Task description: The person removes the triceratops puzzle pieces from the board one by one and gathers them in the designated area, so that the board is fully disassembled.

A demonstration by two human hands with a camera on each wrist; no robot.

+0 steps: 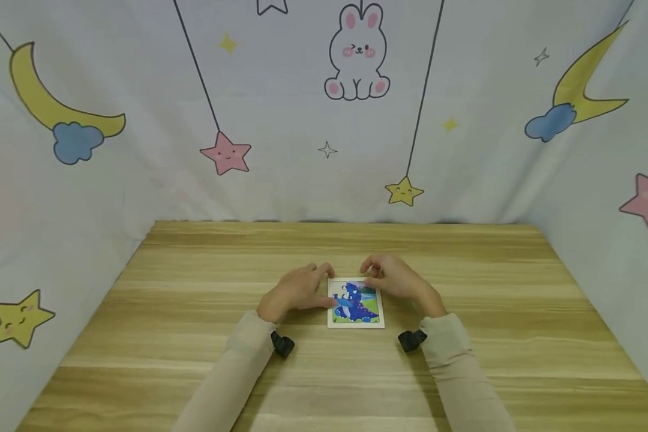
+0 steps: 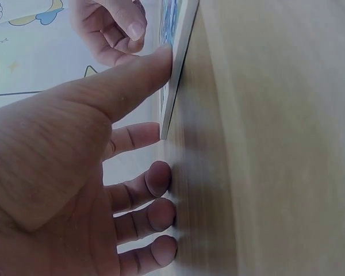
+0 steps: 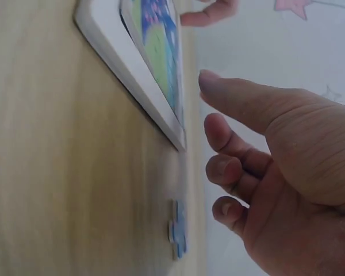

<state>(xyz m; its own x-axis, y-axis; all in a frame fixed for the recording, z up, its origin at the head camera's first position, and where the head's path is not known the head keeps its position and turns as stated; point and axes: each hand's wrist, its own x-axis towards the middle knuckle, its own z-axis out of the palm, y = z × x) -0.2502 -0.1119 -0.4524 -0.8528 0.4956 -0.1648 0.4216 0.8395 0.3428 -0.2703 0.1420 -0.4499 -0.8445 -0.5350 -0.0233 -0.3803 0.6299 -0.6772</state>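
A small jigsaw puzzle (image 1: 359, 312) with a blue dinosaur picture lies in its white frame (image 3: 126, 63) on the table. My left hand (image 1: 297, 289) is at the frame's left side. Its thumb (image 2: 144, 75) rests on the frame's edge, the index fingertip meets the corner, and the other fingertips are down by the tabletop. Over the upper right corner hovers my right hand (image 1: 402, 281), its fingers loosely bent with nothing between them. In the right wrist view a loose puzzle piece (image 3: 179, 230) lies on the table below that hand; the hand hides it from the head view.
The wood-grain table (image 1: 205, 336) reaches back to a white curtain (image 1: 281, 180) printed with stars, moons and a rabbit. Curtain also hangs on both sides. Each wrist carries a small black camera (image 1: 282, 344).
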